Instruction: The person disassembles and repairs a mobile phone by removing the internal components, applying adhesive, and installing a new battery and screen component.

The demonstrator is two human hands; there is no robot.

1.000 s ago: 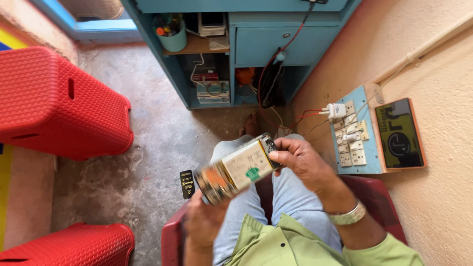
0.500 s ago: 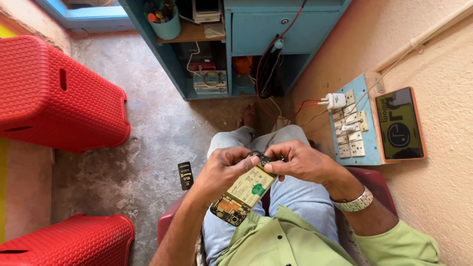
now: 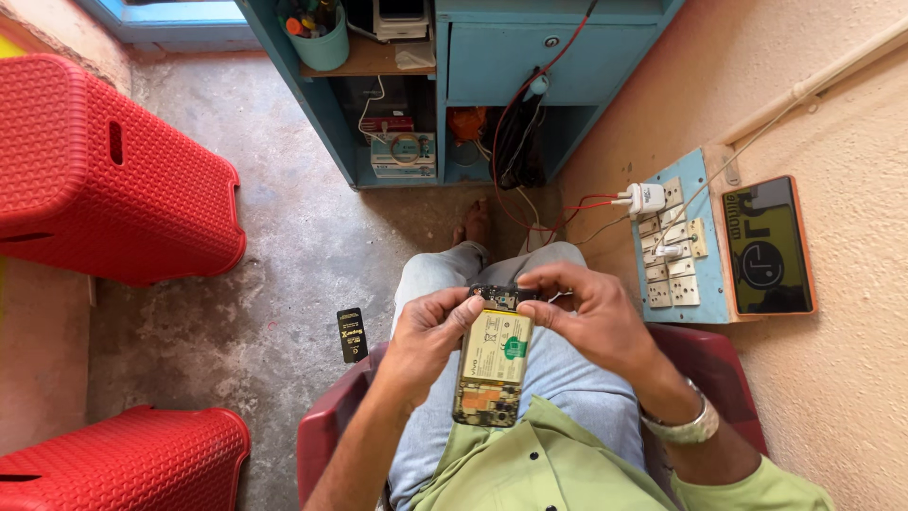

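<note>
I hold the opened phone [image 3: 494, 367] over my lap, long axis running away from me (back cover off). My left hand [image 3: 427, 333] grips its left edge; my right hand [image 3: 584, 317] pinches the far end.

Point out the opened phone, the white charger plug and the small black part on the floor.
opened phone [image 3: 495, 364]: head view, on its pale battery.
white charger plug [image 3: 647, 198]: head view, on its body.
small black part [image 3: 352, 335]: head view, on its middle.
</note>
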